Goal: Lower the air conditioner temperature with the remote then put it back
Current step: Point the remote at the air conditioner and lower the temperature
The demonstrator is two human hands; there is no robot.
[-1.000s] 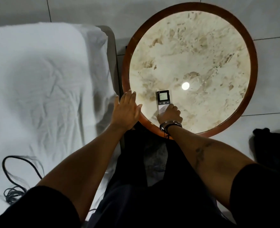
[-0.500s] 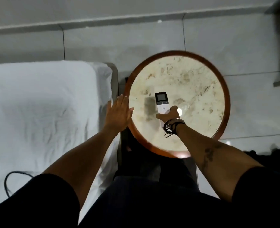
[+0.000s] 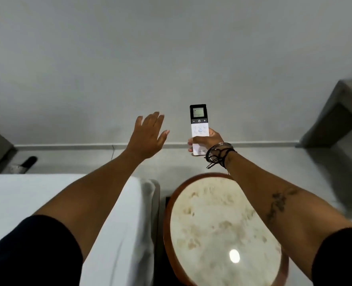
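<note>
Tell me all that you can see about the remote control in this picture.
The remote is a slim white bar with a black top part carrying a small lit screen and a row of minus, power and plus buttons; pale buttons sit below. It stands upright in the air above the round table, gripped at its lower half by the right hand. Nothing else touches it.

A bedroom, possibly in a home or hotel. A bed [image 3: 16, 203] covered in a white sheet is lying along the lower left. Just to the right of the bed, a round side table [image 3: 222, 230] with a marble-look top and wooden rim is standing. Beyond the bed, a pale tiled floor [image 3: 171, 159] is meeting a plain grey-white wall [image 3: 171, 58].
</note>
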